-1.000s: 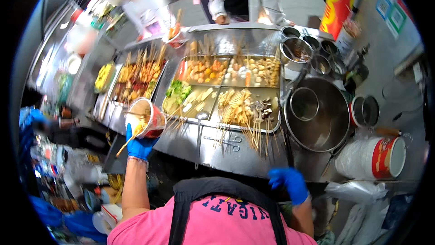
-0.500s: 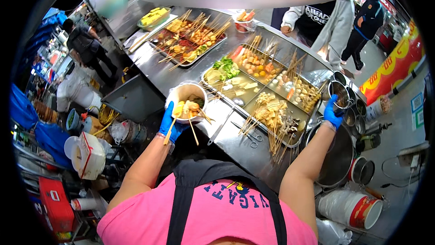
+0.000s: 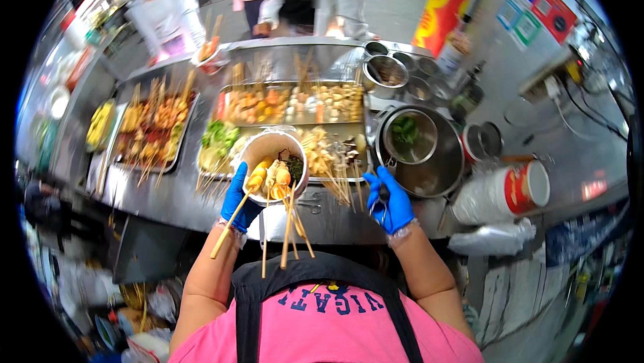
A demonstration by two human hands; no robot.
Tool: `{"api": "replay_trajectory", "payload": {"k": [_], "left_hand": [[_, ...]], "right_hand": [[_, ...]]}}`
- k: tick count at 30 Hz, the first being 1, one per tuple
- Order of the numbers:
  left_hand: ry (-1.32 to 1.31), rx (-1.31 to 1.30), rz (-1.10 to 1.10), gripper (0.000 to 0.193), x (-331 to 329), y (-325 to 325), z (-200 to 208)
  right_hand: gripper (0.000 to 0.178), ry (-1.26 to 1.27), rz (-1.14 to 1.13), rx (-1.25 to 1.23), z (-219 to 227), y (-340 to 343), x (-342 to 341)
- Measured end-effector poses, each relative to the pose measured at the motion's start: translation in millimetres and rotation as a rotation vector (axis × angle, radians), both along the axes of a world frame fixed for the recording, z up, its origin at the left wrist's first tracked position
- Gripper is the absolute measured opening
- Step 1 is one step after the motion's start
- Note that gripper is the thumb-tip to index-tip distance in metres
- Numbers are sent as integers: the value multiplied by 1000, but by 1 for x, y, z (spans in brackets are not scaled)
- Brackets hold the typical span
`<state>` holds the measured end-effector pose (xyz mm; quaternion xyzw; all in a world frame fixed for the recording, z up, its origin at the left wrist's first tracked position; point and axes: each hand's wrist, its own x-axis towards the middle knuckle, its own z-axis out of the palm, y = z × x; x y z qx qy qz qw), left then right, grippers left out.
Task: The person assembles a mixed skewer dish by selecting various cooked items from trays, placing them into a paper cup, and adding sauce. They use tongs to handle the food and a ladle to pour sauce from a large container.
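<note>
My left hand (image 3: 238,203), in a blue glove, is wrapped round the side of a white paper tub (image 3: 301,143). Inside the tub are skewered foods (image 3: 272,178), yellow and pale, beside dark green leaves; their wooden sticks jut over the rim toward me. On the right, my blue-gloved right hand (image 3: 391,205) is closed round a small metal tool (image 3: 380,212) with looped handles, mostly hidden by the fingers. The hand is in front of a large pot (image 3: 448,178), in which a strainer (image 3: 433,150) holds green leaves.
A divided tray (image 3: 295,123) of skewers in broth lies beyond the tub. Farther left sits a tray (image 3: 176,155) of red-sauced skewers. Metal canisters (image 3: 387,71) stand beyond the pot, and a stack of paper tubs (image 3: 530,185) lies right. People stand across the counter.
The view has swung to the right. My right hand has drawn back from the metal canisters toward me and now holds the looped metal tool. My left hand still holds the tub.
</note>
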<state>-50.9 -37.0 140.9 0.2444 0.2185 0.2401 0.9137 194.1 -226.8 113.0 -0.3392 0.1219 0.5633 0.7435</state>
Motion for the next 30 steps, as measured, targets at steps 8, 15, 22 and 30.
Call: {"api": "replay_trajectory", "payload": {"k": [8,15,22,30], "left_hand": [[-24,-12,-397,65,111,-8,-35],[121,-15,-427,63,171,-25,-57],[43,-95,-590,65,224,-41,-63],[212,62,-510,66,234,-46,-93]], "right_hand": [[36,-385,-8,-334,-8,-97,42],[43,-648,-90,-190,36,-107,-1],[53,-1356,-133,-531,-23,-111,9],[65,-1849,-70,-926,-65,-113,9]]}}
